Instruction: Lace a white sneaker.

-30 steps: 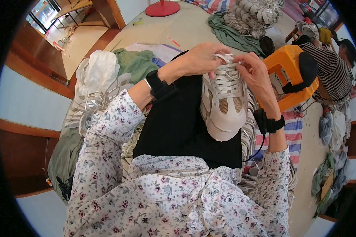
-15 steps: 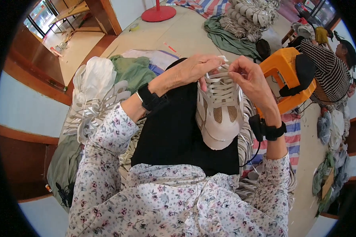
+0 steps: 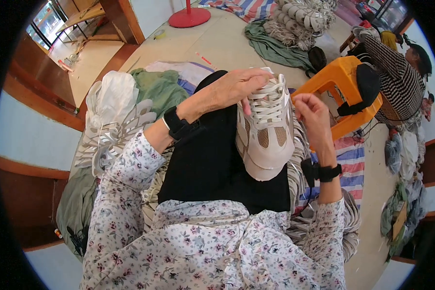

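Note:
A beige and white sneaker (image 3: 265,140) with tan mesh panels rests on the black cloth (image 3: 198,159) over my lap, its toe towards me. White shoelaces (image 3: 267,106) criss-cross up its front. My left hand (image 3: 237,89) is closed on the upper end of the sneaker by the tongue, its fingertips partly hidden behind the shoe. Just right of the sneaker, my right hand (image 3: 315,116) is raised with fingers curled in a pinch. Whatever it pinches is too small to make out.
Stacked shoe parts (image 3: 113,130) lie at my left beside a green cloth (image 3: 157,89). An orange stool (image 3: 336,87) stands at the right, near a person in a striped top (image 3: 396,72). Farther off are a red round base (image 3: 189,17) and a heap of shoe parts (image 3: 299,21).
My right hand has come away from the laces, to the right and slightly down. My left hand keeps its place at the top of the sneaker. The view has shifted slightly.

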Demonstrator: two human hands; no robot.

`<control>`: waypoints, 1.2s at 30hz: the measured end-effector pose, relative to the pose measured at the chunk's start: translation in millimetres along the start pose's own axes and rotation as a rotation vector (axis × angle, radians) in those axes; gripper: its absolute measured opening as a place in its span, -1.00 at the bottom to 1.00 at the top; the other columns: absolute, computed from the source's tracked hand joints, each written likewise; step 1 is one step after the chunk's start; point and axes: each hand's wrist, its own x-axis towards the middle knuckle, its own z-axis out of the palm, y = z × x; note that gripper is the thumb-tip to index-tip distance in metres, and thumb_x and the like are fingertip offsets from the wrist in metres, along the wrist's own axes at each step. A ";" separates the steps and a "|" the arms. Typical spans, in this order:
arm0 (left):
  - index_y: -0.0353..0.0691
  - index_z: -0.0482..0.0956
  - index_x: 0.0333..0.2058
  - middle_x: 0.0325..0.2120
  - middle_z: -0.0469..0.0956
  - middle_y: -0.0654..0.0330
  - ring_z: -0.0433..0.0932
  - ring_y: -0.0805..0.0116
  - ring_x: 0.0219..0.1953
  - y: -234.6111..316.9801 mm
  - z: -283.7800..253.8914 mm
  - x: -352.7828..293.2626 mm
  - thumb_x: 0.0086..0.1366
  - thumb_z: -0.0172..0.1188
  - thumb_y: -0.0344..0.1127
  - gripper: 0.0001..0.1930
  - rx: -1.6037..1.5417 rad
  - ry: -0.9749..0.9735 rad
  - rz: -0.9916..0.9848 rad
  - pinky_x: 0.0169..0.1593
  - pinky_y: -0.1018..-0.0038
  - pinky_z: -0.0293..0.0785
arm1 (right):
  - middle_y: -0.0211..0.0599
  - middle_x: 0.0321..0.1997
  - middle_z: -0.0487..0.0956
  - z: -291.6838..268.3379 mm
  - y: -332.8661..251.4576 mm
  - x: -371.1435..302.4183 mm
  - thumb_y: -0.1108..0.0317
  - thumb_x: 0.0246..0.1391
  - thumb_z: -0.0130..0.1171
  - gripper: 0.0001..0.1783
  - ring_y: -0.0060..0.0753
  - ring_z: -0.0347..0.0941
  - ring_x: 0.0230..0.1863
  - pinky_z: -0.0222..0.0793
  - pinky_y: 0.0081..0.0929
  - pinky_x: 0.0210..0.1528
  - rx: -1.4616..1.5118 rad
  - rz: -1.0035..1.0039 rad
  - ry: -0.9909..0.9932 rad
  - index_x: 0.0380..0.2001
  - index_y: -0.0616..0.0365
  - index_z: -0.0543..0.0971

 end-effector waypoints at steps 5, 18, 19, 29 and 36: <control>-0.31 0.32 0.24 -0.16 0.55 0.12 0.48 0.53 -0.61 8.2 6.1 3.9 0.48 -0.14 0.04 -0.42 0.003 -0.058 -0.023 -0.45 0.66 0.43 | -0.56 -0.33 0.55 14.8 9.6 -24.7 0.43 0.19 0.18 -0.87 -0.75 0.36 -0.37 0.28 -0.73 -0.28 0.065 0.012 0.036 -0.22 0.23 0.60; -0.34 0.33 0.25 -0.51 0.59 0.25 0.17 0.73 -0.72 13.7 -5.2 6.5 0.47 -0.17 0.10 -0.36 -0.188 0.072 -0.080 -0.62 0.75 0.04 | -0.53 -0.30 0.46 27.1 15.5 -36.0 0.47 0.24 0.10 -0.94 -0.70 0.34 -0.26 0.28 -0.70 -0.15 0.028 -0.058 0.062 -0.24 0.20 0.51; -0.34 0.33 0.25 -0.51 0.59 0.25 0.17 0.73 -0.72 8.3 -8.7 7.7 0.47 -0.17 0.10 -0.36 -0.189 0.068 -0.083 -0.62 0.75 0.04 | -0.53 -0.30 0.46 28.1 13.3 -36.5 0.47 0.24 0.10 -0.94 -0.70 0.34 -0.26 0.28 -0.71 -0.15 0.022 -0.059 0.067 -0.24 0.20 0.51; -0.35 0.51 0.07 -0.44 0.60 0.24 0.12 0.74 -0.69 -24.9 -26.3 28.4 0.43 0.04 -0.12 -0.57 -0.506 0.086 -0.241 -0.55 0.76 0.11 | -0.52 -0.27 0.46 29.8 22.7 -40.6 0.44 0.27 0.08 -0.90 -0.70 0.33 -0.23 0.27 -0.71 -0.13 0.039 -0.082 0.064 -0.18 0.21 0.48; -0.28 0.65 -0.07 -0.35 0.59 0.34 0.42 0.66 -0.53 -21.3 -23.4 25.5 0.35 0.20 -0.15 -0.66 0.007 0.331 -0.180 -0.45 0.70 0.32 | -0.50 -0.24 0.48 28.4 19.7 -46.0 0.43 0.26 0.10 -0.89 -0.69 0.35 -0.20 0.28 -0.70 -0.09 0.125 -0.054 0.081 -0.17 0.21 0.50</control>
